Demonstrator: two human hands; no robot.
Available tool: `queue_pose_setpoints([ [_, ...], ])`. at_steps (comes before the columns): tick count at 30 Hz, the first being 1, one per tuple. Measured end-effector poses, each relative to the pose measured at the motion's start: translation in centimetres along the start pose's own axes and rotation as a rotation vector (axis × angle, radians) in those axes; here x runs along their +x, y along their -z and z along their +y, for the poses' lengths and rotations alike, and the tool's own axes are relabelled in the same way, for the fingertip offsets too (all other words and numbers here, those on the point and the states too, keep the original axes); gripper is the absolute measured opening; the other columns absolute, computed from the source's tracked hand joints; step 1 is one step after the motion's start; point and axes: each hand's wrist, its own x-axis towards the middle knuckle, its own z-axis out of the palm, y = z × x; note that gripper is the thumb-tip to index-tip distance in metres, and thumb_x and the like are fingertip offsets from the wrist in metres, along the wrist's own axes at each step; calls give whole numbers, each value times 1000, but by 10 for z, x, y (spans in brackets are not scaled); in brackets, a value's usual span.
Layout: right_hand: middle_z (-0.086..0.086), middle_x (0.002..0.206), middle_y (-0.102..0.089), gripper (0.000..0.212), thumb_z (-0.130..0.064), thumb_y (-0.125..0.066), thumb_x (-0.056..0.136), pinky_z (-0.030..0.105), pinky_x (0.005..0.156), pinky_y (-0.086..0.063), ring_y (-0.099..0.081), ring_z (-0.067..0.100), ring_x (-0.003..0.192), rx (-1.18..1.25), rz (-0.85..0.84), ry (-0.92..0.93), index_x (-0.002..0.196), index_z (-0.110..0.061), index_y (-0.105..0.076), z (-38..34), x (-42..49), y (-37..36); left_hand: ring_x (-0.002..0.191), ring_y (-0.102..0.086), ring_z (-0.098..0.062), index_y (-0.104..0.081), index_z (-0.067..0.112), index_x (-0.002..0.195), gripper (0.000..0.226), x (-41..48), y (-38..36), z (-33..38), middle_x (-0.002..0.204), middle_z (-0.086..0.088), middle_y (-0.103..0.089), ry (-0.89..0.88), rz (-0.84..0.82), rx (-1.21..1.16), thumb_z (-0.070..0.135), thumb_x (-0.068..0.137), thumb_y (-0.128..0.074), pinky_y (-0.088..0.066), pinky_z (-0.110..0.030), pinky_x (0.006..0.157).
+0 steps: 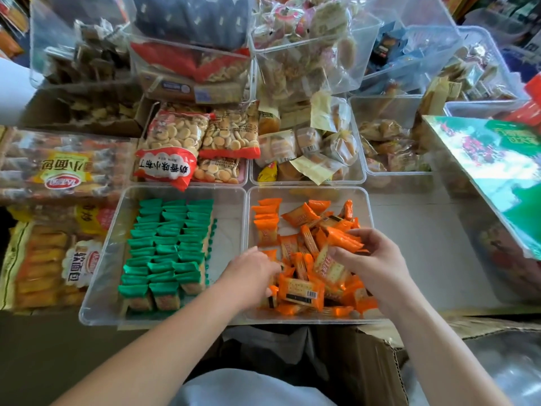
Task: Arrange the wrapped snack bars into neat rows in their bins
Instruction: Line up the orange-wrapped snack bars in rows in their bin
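Two clear bins sit side by side in front of me. The left bin (96, 288) holds green-wrapped bars (167, 247) standing in three tidy rows. The right bin (369, 206) holds orange-wrapped bars (298, 288) in a loose heap, with a short stacked row (265, 218) along its far left side. My left hand (251, 271) reaches into the heap at the bin's left; its fingertips are buried among the orange packs. My right hand (371, 259) grips a bunch of orange bars (342, 238) lifted over the heap.
Bags of small round biscuits (175, 142) and wrapped cakes (307, 145) fill the bins behind. Bread packs (55, 171) lie at the left. A green printed box (503, 168) leans at the right. An open cardboard box (366, 361) is below the bins.
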Motion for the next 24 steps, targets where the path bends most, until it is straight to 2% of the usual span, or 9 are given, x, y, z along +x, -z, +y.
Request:
queue_pose_setpoints([
  [2,-5,96,-77,41,-23,-93,74,36,80,-62,-74,15,89,32,-7,-31,106,-31,-69,4,0,0,142,-45,-31,-69,25,117,24,4,-12,8,130,-8,-65,-15,-42,127,21,94,-72,-3,-47,130],
  [4,-5,98,-77,42,-23,-93,74,35,80,-62,-74,14,90,53,-15,-44,108,-31,-69,5,1,1,138,-48,-32,-67,26,99,10,7,-16,11,114,-8,-68,-8,-32,144,17,95,-69,8,-48,129],
  [7,-7,105,-75,48,-26,-91,78,32,79,-60,-72,13,96,19,-31,-40,119,-32,-67,5,5,3,130,-52,-28,-56,31,81,18,6,-18,9,104,-2,-67,-27,-45,65,26,95,-66,-3,-51,131],
  [9,-8,106,-74,46,-27,-89,81,29,77,-57,-71,12,96,-37,-42,-10,121,-33,-66,3,10,2,124,-55,-26,-61,28,86,11,-2,-10,6,105,3,-64,-38,31,-99,36,93,-62,-24,-47,128],
  [12,-10,104,-72,38,-25,-85,86,21,72,-51,-68,7,94,-88,-102,64,116,-34,-65,-5,21,-8,97,-60,-14,-64,32,103,12,-21,3,-7,102,12,-56,0,215,-351,39,95,-57,-54,-36,91],
  [15,-14,104,-70,38,-24,-84,86,17,72,-51,-66,2,92,-143,-193,145,113,-39,-62,-13,40,-33,88,-60,-5,-66,36,105,10,-33,8,-26,99,17,-55,110,425,-580,36,96,-63,-54,-31,78],
  [19,-8,110,-68,41,-25,-86,83,32,84,-55,-66,14,98,-277,-248,235,113,-39,-63,-2,73,-79,93,-59,-2,-68,35,103,10,-42,8,-39,98,19,-58,227,641,-722,30,94,-69,-49,-23,80],
  [22,-4,115,-67,44,-16,-83,86,20,66,-57,-70,6,84,-342,-335,230,119,-36,-61,11,92,-108,95,-61,-2,-69,33,103,10,-46,9,-44,98,18,-60,269,685,-813,28,94,-70,-54,-28,83],
  [24,-4,118,-66,45,-16,-81,86,22,69,-59,-70,10,91,-421,-362,260,120,-36,-59,24,102,-122,95,-61,-2,-69,34,103,11,-48,10,-46,98,19,-61,287,698,-849,28,94,-70,-55,-28,83],
])
